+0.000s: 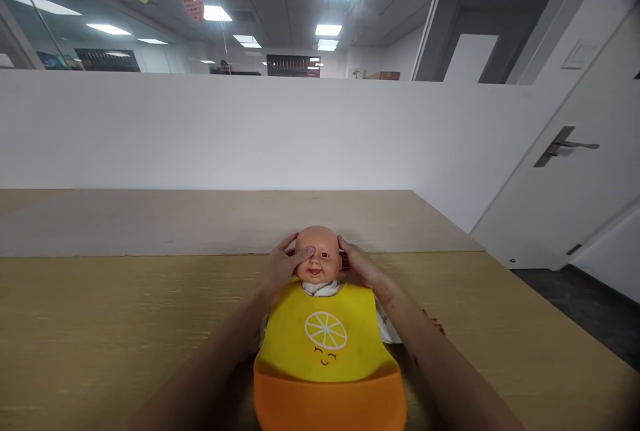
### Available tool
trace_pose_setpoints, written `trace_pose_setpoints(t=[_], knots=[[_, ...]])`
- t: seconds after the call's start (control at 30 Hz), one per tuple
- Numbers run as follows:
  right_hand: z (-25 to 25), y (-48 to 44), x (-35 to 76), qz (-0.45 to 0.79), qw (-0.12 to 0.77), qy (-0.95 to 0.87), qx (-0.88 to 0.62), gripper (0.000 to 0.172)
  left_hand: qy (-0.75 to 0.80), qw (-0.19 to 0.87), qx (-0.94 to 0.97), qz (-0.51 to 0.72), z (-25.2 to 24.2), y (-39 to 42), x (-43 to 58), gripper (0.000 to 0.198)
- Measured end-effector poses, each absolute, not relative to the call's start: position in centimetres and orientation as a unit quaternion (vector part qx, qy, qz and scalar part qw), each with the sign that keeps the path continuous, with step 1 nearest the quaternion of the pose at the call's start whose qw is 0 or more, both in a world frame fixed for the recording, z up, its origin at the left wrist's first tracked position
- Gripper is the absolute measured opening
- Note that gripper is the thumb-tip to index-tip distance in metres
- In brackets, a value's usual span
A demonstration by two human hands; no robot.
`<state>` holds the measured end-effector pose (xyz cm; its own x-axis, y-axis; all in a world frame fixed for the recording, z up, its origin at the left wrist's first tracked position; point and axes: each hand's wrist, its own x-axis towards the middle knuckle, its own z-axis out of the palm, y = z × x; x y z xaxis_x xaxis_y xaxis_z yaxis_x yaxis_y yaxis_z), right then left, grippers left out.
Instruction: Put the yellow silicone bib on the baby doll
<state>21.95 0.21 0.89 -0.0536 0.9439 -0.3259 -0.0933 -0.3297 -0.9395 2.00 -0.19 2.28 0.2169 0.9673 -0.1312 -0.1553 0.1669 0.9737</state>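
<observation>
A baby doll lies on its back on the wooden table, its bald head pointing away from me. It wears a yellow bib with a lemon-slice face and an orange catch pocket at the near end. My left hand cups the left side of the doll's head, thumb resting across its cheek and eye. My right hand presses against the right side of the head, fingers curved behind the ear. Both hands grip the head between them.
A white partition wall runs behind the table. A white door with a lever handle stands at the right. Dark floor shows beyond the table's right edge. Paper hearts hang on glass above.
</observation>
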Motion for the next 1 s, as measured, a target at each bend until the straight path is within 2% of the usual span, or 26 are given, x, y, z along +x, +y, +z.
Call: trace_pose_setpoints(t=[0.2,0.37,0.63,1.0], knots=[[0.9,0.2,22.2,0.577,0.421,-0.429,-0.553,0.055,0.435,0.639,0.455,0.442,1.5,-0.3,2.4,0.089],[0.7,0.1,22.2,0.537,0.424,-0.461,-0.565,0.05,0.434,0.637,0.467,0.432,1.0,-0.3,2.5,0.082],[-0.4,0.6,22.3,0.549,0.413,-0.453,-0.568,0.052,0.435,0.654,0.46,0.414,0.9,-0.4,2.4,0.066],[-1.6,1.2,22.6,0.576,0.407,-0.437,-0.558,0.054,0.411,0.688,0.446,0.398,0.7,-0.1,2.0,0.059]])
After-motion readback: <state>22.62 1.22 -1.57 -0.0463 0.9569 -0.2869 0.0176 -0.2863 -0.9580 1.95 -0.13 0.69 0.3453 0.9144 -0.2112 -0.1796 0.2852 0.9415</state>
